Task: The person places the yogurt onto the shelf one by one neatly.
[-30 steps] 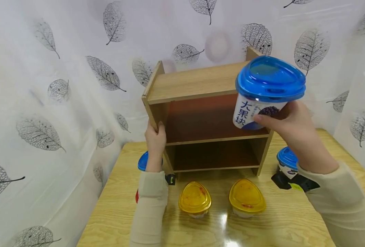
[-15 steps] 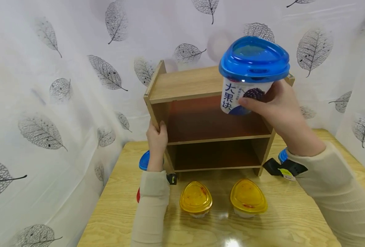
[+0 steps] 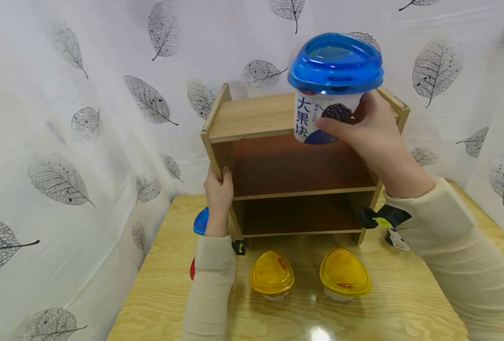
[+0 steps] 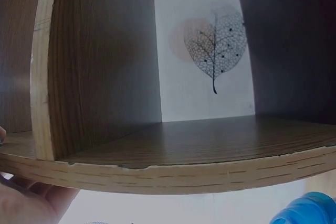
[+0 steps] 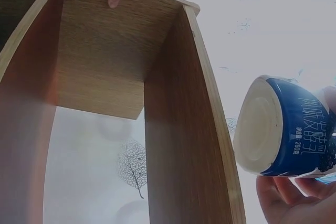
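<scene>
My right hand holds a yogurt cup up in front of the wooden shelf's top board. The cup is white with a blackberry picture and a blue lid; it is roughly upright, thumb on its front. In the right wrist view the cup's pale base shows, apart from the shelf's edge. My left hand grips the front edge of the shelf's left side panel, thumb on the inner face. Two open compartments show below the top board.
On the wooden table, two yellow-lidded cups stand in front of the shelf. A blue-lidded cup and a red thing show beside my left arm. Another cup is mostly behind my right sleeve. A leaf-patterned curtain hangs behind.
My right hand has moved left and up with the yogurt cup, from beside the shelf's right side to over its top board. The left hand keeps its grip on the side panel.
</scene>
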The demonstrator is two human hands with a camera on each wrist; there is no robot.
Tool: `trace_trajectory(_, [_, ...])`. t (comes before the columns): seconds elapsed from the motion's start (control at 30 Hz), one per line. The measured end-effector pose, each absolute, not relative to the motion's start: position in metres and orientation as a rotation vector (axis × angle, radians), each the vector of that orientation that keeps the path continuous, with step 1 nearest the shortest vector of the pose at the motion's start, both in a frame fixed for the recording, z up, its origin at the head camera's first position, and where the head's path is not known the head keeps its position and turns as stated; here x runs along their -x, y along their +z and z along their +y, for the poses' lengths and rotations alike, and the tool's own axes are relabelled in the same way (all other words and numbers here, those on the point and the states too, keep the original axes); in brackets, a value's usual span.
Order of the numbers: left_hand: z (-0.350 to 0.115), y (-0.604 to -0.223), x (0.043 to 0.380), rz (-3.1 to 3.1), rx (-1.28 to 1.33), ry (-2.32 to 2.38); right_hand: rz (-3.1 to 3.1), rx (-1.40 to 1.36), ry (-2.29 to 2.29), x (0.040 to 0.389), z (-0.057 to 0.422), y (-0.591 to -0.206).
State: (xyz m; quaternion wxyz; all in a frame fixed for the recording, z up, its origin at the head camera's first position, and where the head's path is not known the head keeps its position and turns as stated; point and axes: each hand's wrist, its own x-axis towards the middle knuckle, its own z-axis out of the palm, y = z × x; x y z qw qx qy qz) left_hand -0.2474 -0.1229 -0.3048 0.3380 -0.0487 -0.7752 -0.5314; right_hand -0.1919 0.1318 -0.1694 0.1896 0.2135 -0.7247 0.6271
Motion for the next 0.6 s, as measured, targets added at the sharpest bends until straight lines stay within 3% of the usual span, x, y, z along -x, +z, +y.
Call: trace_trajectory(0.6, [-0.124,-0.305,0.248,-2.016,0.147,-1.384,-2.130,-0.591,1.693,0.215,0.118,-0.158])
